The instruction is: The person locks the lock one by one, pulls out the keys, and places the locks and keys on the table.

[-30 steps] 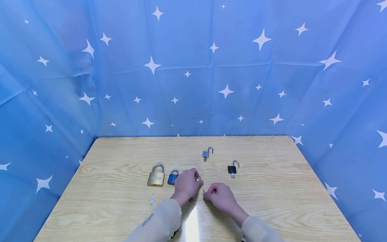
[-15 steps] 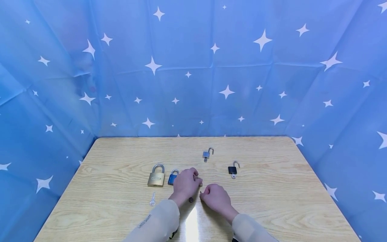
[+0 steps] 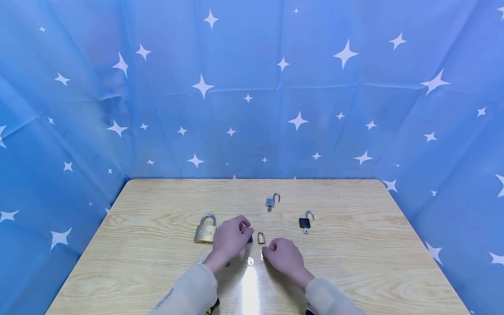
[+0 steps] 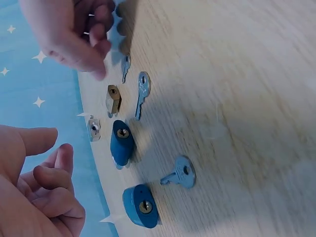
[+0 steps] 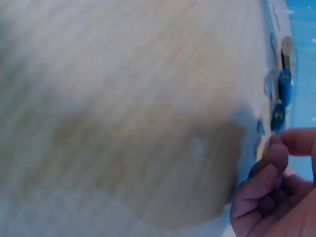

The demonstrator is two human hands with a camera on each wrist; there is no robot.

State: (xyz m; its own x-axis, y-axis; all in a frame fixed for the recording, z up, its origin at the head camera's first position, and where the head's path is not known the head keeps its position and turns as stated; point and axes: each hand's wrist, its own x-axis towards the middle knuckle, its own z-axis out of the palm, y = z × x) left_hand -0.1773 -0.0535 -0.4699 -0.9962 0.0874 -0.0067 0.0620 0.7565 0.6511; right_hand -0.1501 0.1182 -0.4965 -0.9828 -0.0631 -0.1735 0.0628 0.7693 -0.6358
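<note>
Left hand (image 3: pixel 232 236) shifted leftward, uncovering the small brass padlock (image 3: pixel 261 238), now near two blue padlocks (image 4: pixel 122 142) — fingers loosely bent, thumb apart, nothing held, right hand (image 3: pixel 285 256) low over the table (image 3: pixel 354 262), fingers loosely curled, seemingly empty — small key (image 4: pixel 126 68) lying just beside.

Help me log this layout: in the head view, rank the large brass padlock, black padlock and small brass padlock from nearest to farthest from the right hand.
1. Small brass padlock: ahead and slightly left of the right hand.
2. Black padlock: ahead and to the right.
3. Large brass padlock: well left, past the left hand.
</note>
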